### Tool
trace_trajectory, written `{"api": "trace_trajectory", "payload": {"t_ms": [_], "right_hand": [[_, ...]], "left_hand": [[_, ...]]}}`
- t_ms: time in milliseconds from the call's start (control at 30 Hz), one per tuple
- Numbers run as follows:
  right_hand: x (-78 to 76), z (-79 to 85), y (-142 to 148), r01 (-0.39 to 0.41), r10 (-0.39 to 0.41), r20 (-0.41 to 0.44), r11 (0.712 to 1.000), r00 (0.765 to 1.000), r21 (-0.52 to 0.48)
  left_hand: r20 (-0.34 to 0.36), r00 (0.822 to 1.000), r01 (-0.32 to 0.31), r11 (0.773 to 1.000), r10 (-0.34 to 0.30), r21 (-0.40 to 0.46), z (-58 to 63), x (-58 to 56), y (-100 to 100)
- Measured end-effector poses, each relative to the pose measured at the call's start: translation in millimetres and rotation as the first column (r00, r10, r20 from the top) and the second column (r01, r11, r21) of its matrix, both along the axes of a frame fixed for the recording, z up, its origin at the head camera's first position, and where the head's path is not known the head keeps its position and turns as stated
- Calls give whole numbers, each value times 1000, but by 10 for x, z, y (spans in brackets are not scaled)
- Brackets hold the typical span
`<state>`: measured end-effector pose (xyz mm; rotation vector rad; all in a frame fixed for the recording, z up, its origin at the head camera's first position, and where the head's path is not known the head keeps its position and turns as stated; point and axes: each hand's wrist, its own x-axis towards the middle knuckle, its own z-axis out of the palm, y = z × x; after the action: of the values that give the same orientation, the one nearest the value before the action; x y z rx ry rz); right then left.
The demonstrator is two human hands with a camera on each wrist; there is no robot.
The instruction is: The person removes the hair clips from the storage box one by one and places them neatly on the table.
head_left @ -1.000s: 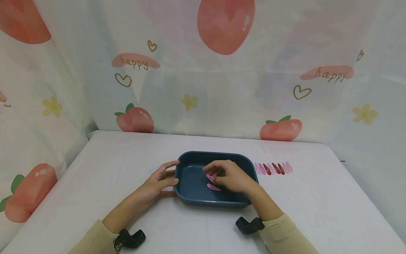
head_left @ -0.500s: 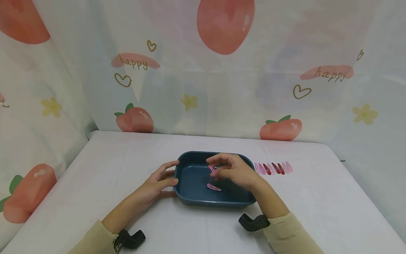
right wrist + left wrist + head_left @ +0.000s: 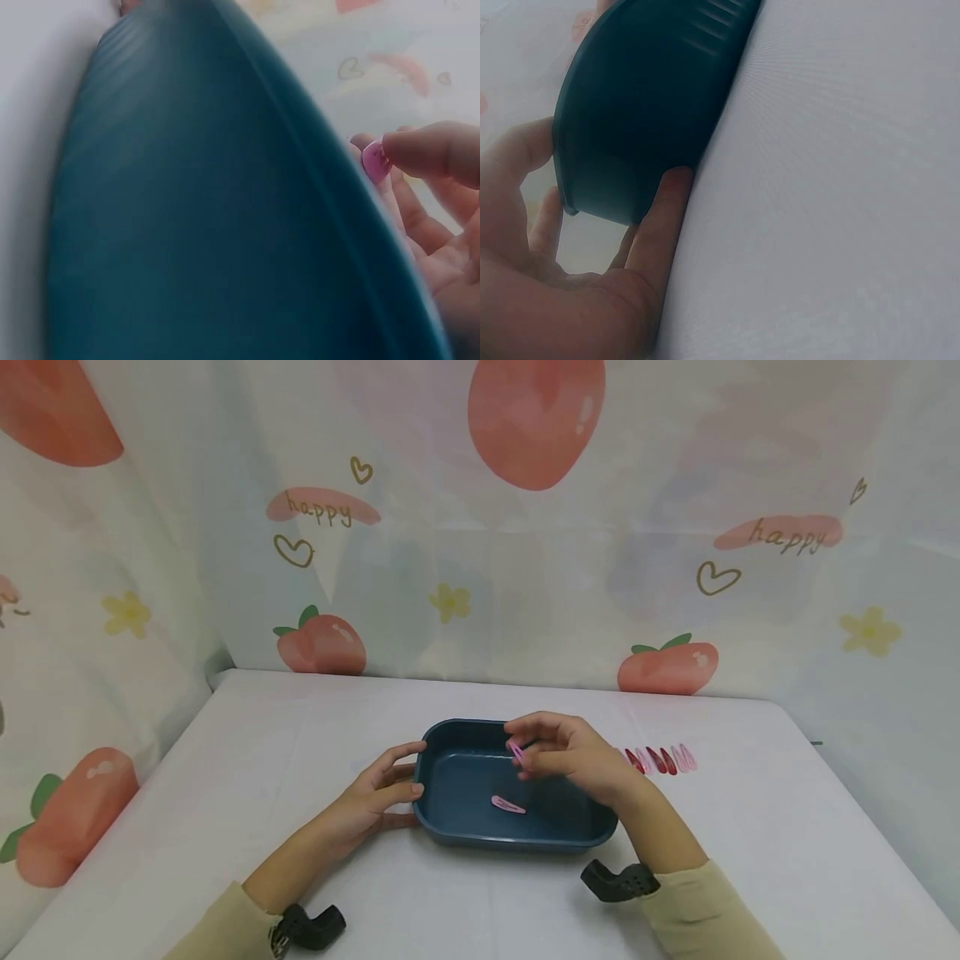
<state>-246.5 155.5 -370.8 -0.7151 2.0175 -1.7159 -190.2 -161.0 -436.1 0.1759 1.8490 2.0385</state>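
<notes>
A dark blue rectangular tray (image 3: 517, 842) sits on the white table. My left hand (image 3: 378, 789) is at its left end, with spread, fairly straight fingers touching the rim and wall. In the left wrist view, one finger (image 3: 667, 202) lies low along the tray's side by the tabletop. Above the tray's right part, my right hand (image 3: 566, 756) pinches a pink snap hair clip (image 3: 516, 752) between thumb and fingertips. That hair clip (image 3: 376, 161) shows beyond the tray's rim in the right wrist view. Another pink hair clip (image 3: 508, 805) lies on the tray floor.
To the right of the tray, a row of red and pink hair clips (image 3: 663, 760) lies on the table (image 3: 750, 843), partly hidden by my right hand. A printed curtain (image 3: 525, 610) hangs behind the table's back edge.
My right hand has lifted the pink hair clip from low in the tray and moved it up and to the right. The left hand and the other clip in the tray stay put.
</notes>
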Motion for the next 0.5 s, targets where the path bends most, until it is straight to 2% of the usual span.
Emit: {"api": "trace_trajectory", "payload": {"t_ms": [500], "right_hand": [[0, -54, 290, 76, -76, -23, 997, 997, 33]], "left_hand": [[-15, 1000, 6, 1000, -6, 0, -38, -25, 2]]}}
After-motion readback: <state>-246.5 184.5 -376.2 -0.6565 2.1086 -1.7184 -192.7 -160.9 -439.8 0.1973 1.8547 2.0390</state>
